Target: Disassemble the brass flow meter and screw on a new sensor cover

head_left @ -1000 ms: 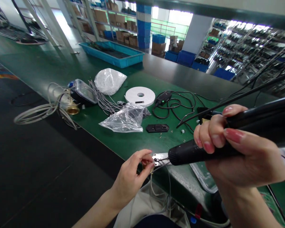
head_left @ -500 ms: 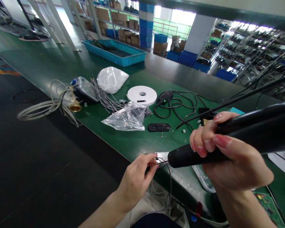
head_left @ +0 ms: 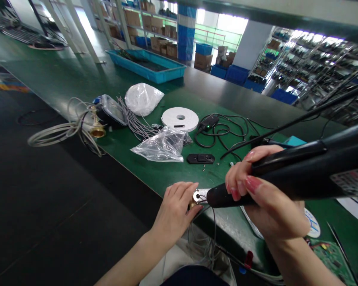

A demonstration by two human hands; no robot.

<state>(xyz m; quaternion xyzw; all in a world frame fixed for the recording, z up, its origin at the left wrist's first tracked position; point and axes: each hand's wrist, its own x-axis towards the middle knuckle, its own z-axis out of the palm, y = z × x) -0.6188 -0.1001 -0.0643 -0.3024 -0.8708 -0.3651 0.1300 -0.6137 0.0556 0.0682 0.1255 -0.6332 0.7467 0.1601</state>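
My right hand point(head_left: 271, 202) is wrapped round a black electric screwdriver point(head_left: 304, 169), which lies nearly level and points left. Its bit reaches a small brass fitting point(head_left: 192, 204) with a silvery end face; whether the tip sits in a screw is too small to tell. My left hand point(head_left: 173, 210) grips this fitting between thumb and fingers at the bench's front edge. A thin grey cable point(head_left: 214, 224) hangs down below the fitting. Just beyond lie a black plastic plate point(head_left: 200, 159) and a few tiny screws point(head_left: 204, 167).
Clear plastic bags point(head_left: 161, 145), a white tape roll point(head_left: 185, 116) and a black adapter with cord point(head_left: 208, 122) lie farther back. A brass part point(head_left: 97, 131) with coiled cables sits left. A blue tray point(head_left: 164, 75) stands behind. A green circuit board point(head_left: 331, 256) lies right.
My left hand has turned and now shows the fitting's brass body and end face. My right hand has moved left with the screwdriver, closer to the fitting.
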